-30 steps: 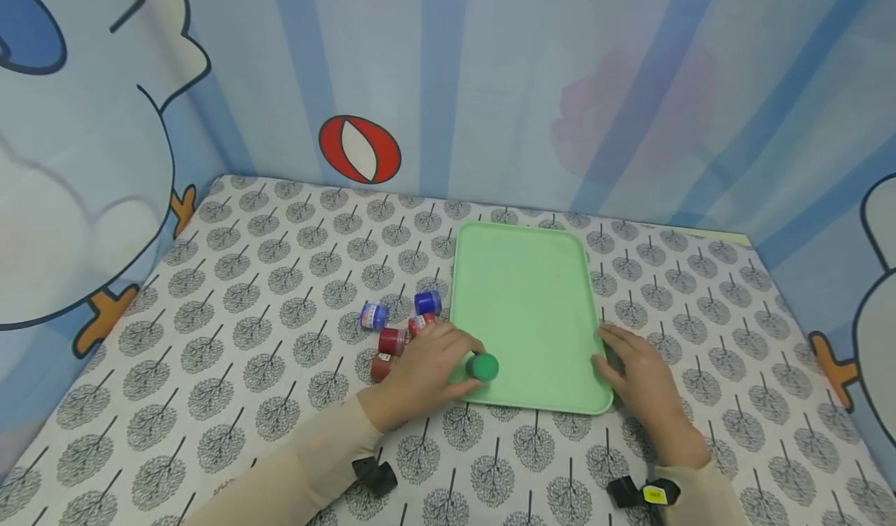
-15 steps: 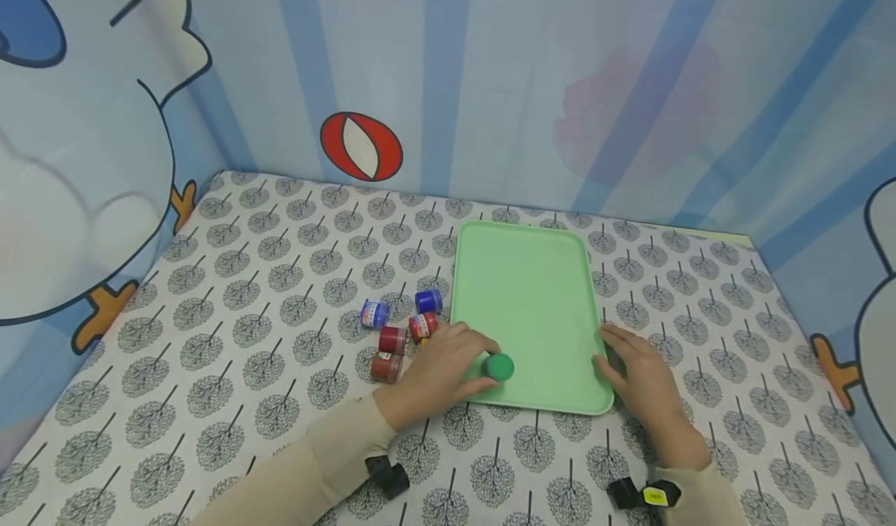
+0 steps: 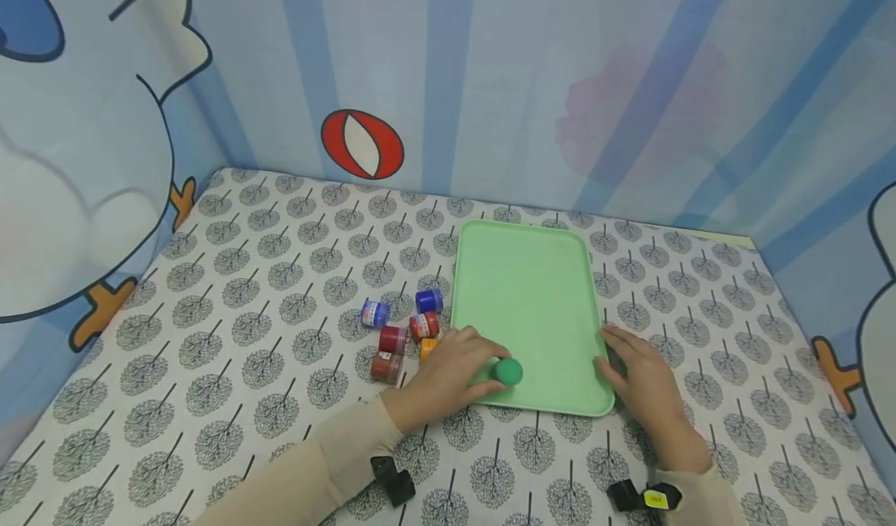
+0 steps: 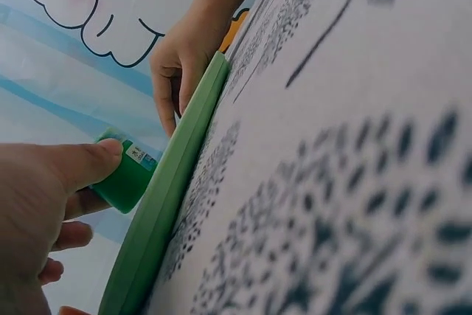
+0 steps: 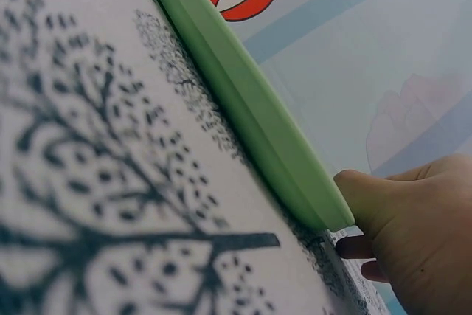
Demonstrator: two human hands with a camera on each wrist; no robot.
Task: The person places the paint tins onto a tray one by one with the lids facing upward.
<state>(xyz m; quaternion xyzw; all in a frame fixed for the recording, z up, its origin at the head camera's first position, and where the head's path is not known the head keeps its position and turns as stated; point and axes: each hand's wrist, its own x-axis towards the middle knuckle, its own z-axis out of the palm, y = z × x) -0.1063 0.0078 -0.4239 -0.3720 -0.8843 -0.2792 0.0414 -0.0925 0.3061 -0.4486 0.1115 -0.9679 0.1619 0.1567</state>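
Note:
My left hand (image 3: pixel 451 374) pinches a small green paint jar (image 3: pixel 507 371) between thumb and fingers, over the near left part of a light green tray (image 3: pixel 525 300). In the left wrist view the jar (image 4: pixel 127 182) has a label on its side and sits close beyond the tray rim; whether its base touches the tray is hidden. My right hand (image 3: pixel 640 378) rests at the tray's right edge, fingers and thumb touching the rim. The right wrist view shows its thumb on the tray rim (image 5: pixel 258 116) near a corner.
Left of the tray lie several paint jars: two blue (image 3: pixel 374 313), a red (image 3: pixel 424 325), a dark red (image 3: pixel 393 340), a brown (image 3: pixel 386 366) and an orange (image 3: pixel 428 348) partly behind my left hand. A tree-patterned cloth (image 3: pixel 280 339) covers the table; a printed backdrop (image 3: pixel 504 82) stands behind.
My left hand has moved right with the green jar, further over the tray, uncovering the orange jar. My right hand stays at the tray's edge.

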